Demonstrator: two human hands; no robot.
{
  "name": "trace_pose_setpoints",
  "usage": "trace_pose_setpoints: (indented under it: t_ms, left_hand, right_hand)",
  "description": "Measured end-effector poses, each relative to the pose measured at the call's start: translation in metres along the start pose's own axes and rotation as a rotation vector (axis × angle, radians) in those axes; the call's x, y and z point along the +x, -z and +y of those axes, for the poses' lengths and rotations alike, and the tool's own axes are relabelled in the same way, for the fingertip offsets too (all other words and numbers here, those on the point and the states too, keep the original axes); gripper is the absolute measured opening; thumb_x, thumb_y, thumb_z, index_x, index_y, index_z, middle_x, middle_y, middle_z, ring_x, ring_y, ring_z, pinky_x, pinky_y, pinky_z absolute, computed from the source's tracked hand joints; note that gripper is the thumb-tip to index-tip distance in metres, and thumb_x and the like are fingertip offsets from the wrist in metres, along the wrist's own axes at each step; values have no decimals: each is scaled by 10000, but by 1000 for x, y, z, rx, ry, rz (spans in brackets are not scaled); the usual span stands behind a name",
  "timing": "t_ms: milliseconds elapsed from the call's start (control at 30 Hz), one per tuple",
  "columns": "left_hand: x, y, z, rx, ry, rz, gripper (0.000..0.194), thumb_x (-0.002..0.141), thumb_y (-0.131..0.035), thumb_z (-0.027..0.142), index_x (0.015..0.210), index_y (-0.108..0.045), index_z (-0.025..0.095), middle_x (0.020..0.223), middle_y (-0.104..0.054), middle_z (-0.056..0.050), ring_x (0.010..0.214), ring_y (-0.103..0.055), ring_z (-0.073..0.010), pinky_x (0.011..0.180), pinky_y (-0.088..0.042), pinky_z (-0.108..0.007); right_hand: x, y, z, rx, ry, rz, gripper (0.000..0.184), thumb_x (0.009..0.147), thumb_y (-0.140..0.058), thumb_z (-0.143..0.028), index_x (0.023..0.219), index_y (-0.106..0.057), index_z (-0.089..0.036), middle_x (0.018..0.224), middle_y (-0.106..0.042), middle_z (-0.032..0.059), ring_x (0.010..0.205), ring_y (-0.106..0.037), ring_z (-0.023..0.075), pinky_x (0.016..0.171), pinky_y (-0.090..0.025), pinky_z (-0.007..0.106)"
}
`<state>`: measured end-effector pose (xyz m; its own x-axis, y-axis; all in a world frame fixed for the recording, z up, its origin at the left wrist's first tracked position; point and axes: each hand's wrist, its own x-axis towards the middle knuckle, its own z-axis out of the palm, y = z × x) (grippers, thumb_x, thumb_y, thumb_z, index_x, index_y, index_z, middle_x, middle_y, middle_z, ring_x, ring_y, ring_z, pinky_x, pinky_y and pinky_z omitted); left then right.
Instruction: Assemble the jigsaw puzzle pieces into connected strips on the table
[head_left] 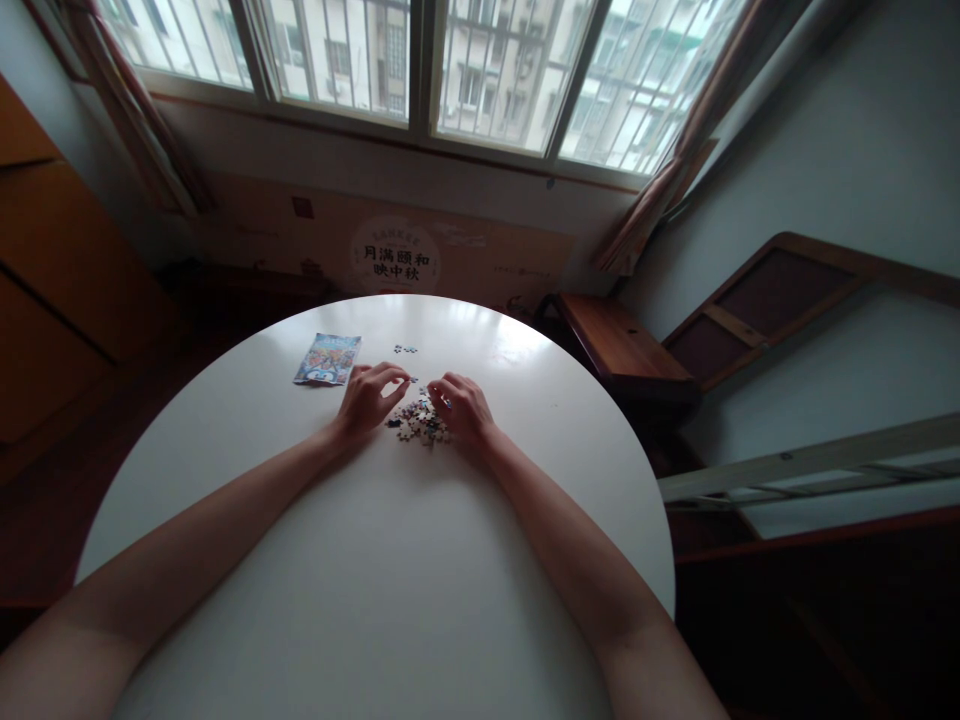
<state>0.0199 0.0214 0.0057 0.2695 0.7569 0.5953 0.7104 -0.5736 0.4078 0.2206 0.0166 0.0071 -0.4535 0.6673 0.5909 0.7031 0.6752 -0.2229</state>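
A loose pile of small jigsaw puzzle pieces [421,428] lies on the white round table [360,580], between my two hands. Thumb and forefinger of my left hand [367,398] come together in a pinch at the pile's far left, with a small puzzle piece [414,379] at the tips. My right hand [463,405] is over the right side of the pile, its fingers curled inward and closed. What they hold is partly hidden and too small to make out. A few puzzle pieces [406,349] lie apart, beyond the pile.
A colourful printed packet [328,359] lies flat on the table, left of my left hand. Past the table's far edge are a barred window [495,80] and a wall banner [480,235]. A wooden bench [626,340] stands at the right, and orange cabinets [60,270] at the left.
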Motion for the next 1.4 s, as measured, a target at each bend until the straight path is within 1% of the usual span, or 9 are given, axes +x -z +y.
trace_pose_setpoints:
  t_ms: [133,267,433,600,833,967,1033,1200,1400]
  left_hand:
    - [1,-3,-7,94,130,-2,153,874,-543,303,892,-674,225,982,-709,-37,931,-626,-227,901,-351,-412]
    - [1,-6,-14,164,179,-46,125,825,-584,289,859,-693,238,962,-711,-46,978,-589,-282,867,-361,-442]
    - [-1,-6,-7,248,150,-23,175,816,-547,228,894,-704,228,1046,-681,-66,1002,-548,-289,888,-346,-472]
    - [-3,-4,0,297,53,-50,173,819,-542,243,787,-711,237,958,-705,-52,1030,-511,-304,961,-255,-544]
    - [-2,-9,-6,259,45,-97,224,832,-517,262,935,-716,249,1085,-686,-51,1103,-489,-305,958,-267,-518]
    - [-2,-8,-6,244,69,-64,268,854,-497,292,1037,-688,246,1175,-647,-54,1154,-449,-309,961,-273,-504]
    - [-2,-8,-5,247,80,-50,263,862,-491,309,1024,-690,248,1153,-654,-56,1146,-447,-311,974,-255,-512]
    - [0,-12,-10,234,85,-100,256,879,-478,371,976,-700,288,1130,-672,-29,1115,-454,-318,996,-179,-571]
    - [10,-21,-27,162,114,-176,311,875,-472,428,1059,-688,299,1182,-655,-32,1120,-475,-312,952,-282,-506]
  right_hand:
    - [0,0,0,1,-3,5,190,931,-468,-229,875,-645,-189,808,-607,44,721,-528,140,716,-384,258]
    - [-1,-2,2,-4,5,7,187,928,-469,-226,879,-645,-189,809,-608,42,718,-528,138,714,-384,255]
    - [-1,-3,3,-1,8,20,190,929,-466,-227,872,-643,-189,808,-604,41,718,-525,137,715,-384,254]
    - [0,-1,1,9,6,15,181,919,-475,-209,850,-641,-188,796,-600,39,708,-522,136,711,-386,255]
    - [0,0,1,25,-10,12,177,920,-466,-204,892,-640,-191,799,-603,43,711,-533,137,717,-396,257]
    - [0,-1,2,34,-5,19,174,914,-463,-194,917,-637,-190,797,-608,42,709,-536,137,717,-403,256]
    - [1,-1,2,32,-2,24,174,910,-464,-193,917,-638,-187,791,-611,40,702,-535,136,709,-404,253]
    - [1,0,1,56,-5,23,180,911,-463,-191,943,-640,-181,781,-611,40,693,-539,134,700,-408,249]
    - [1,-3,3,93,-21,24,175,911,-473,-195,961,-641,-189,780,-607,33,682,-543,126,703,-410,242]
